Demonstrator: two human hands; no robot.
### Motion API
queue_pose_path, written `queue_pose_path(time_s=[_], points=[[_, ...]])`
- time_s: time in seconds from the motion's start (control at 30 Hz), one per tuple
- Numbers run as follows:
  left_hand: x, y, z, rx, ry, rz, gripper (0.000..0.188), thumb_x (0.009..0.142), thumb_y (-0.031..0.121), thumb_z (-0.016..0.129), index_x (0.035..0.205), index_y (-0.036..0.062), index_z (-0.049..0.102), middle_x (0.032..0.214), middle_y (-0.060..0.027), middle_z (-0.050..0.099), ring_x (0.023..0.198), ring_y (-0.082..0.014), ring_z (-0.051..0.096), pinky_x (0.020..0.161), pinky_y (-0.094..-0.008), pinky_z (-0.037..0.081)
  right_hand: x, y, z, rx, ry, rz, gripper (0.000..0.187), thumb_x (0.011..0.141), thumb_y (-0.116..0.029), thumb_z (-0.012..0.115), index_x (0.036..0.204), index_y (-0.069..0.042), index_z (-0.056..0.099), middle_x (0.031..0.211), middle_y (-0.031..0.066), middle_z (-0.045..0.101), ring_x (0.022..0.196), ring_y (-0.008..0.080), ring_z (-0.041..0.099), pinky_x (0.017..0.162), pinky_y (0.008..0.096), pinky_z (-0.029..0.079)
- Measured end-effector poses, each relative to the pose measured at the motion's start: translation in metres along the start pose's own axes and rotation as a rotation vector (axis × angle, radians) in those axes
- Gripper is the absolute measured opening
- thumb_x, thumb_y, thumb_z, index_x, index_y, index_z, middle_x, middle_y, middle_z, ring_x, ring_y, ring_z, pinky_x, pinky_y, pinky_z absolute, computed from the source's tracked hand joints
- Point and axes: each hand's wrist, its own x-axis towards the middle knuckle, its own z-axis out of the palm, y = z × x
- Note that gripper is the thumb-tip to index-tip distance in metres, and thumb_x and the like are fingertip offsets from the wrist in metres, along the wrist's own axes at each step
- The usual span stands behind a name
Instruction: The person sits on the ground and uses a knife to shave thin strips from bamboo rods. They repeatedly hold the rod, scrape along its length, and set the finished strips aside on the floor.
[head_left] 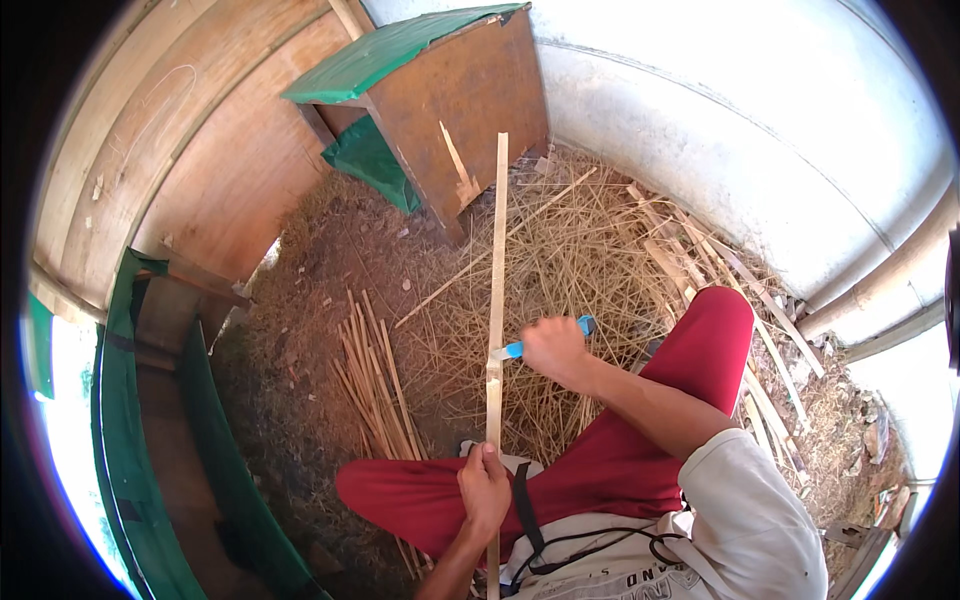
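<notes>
A long, pale bamboo strip [499, 235] runs away from my lap toward the wooden desk. Near my left knee, my left hand [484, 488] is closed around its lower part, thumb along the top. My right hand [555, 349] grips a blue utility knife [587, 325]; its handle end sticks out on the right of the fist. On the left of the fist, the knife's front meets the strip's edge just above a joint [494, 372] in the bamboo. Whether the blade is cutting in or only resting there, I cannot tell.
A bundle of thin bamboo sticks [375, 385] lies on the dirt to the left. Straw-like shavings [560, 250] cover the ground ahead. Longer split pieces [745, 270] lie at the right. A wooden desk [465, 90] with a green cover stands against the walls.
</notes>
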Motion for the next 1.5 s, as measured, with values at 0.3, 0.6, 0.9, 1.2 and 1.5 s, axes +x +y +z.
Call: queue_pose_path(time_s=[0.3, 0.6, 0.9, 1.2, 1.5], points=[[-0.019, -0.003, -0.003, -0.09, -0.068, -0.057, 0.037, 0.107, 0.023, 0.043, 0.085, -0.0026, 0.057, 0.06, -0.0123, 0.054, 0.053, -0.0226, 0.057, 0.053, -0.0374, 0.044, 0.004, 0.014, -0.003, -0.031, -0.012, 0.091, 0.012, 0.074, -0.015, 0.065, 0.068, -0.006, 0.07, 0.072, 0.0158, 0.07, 0.065, 0.0315, 0.07, 0.055, 0.0425, 0.054], [-0.068, -0.003, -0.039, -0.378, -0.191, -0.294, 0.036, 0.108, 0.025, 0.045, 0.083, 0.0005, 0.055, 0.059, 0.0022, 0.046, 0.053, -0.0031, 0.046, 0.047, -0.0236, 0.035, 0.032, 0.05, -0.014, -0.072, 0.02, 0.251, 0.012, 0.08, -0.012, 0.064, 0.075, -0.003, 0.072, 0.072, 0.0158, 0.069, 0.067, 0.0322, 0.071, 0.058, 0.0446, 0.056], [-0.121, -0.064, -0.08, 0.355, -0.292, -0.385, 0.036, 0.102, 0.034, 0.05, 0.102, 0.0031, 0.069, 0.078, -0.0145, 0.064, 0.071, -0.0285, 0.061, 0.069, -0.0427, 0.049, 0.037, 0.075, -0.007, -0.014, 0.004, 0.43, 0.014, 0.079, -0.011, 0.063, 0.077, -0.001, 0.072, 0.078, 0.0212, 0.07, 0.074, 0.0376, 0.072, 0.065, 0.047, 0.058], [-0.147, 0.011, -0.116, 0.918, -0.652, -0.103, 0.029, 0.097, 0.024, 0.051, 0.101, 0.0017, 0.068, 0.087, -0.0189, 0.068, 0.084, -0.038, 0.067, 0.085, -0.0463, 0.052, 0.039, 0.102, 0.012, -0.079, -0.066, 0.527, 0.019, 0.085, -0.014, 0.058, 0.086, -0.002, 0.074, 0.085, 0.0203, 0.072, 0.079, 0.0364, 0.073, 0.071, 0.0467, 0.058], [-0.17, -0.018, -0.133, 0.667, -0.513, -0.327, 0.028, 0.099, 0.024, 0.049, 0.099, 0.0015, 0.065, 0.082, -0.0144, 0.063, 0.078, -0.0305, 0.062, 0.078, -0.0417, 0.048, 0.026, 0.124, 0.026, -0.182, -0.32, 0.531, 0.015, 0.087, -0.01, 0.062, 0.092, -0.004, 0.075, 0.098, 0.0158, 0.074, 0.092, 0.032, 0.073, 0.074, 0.0429, 0.058]])
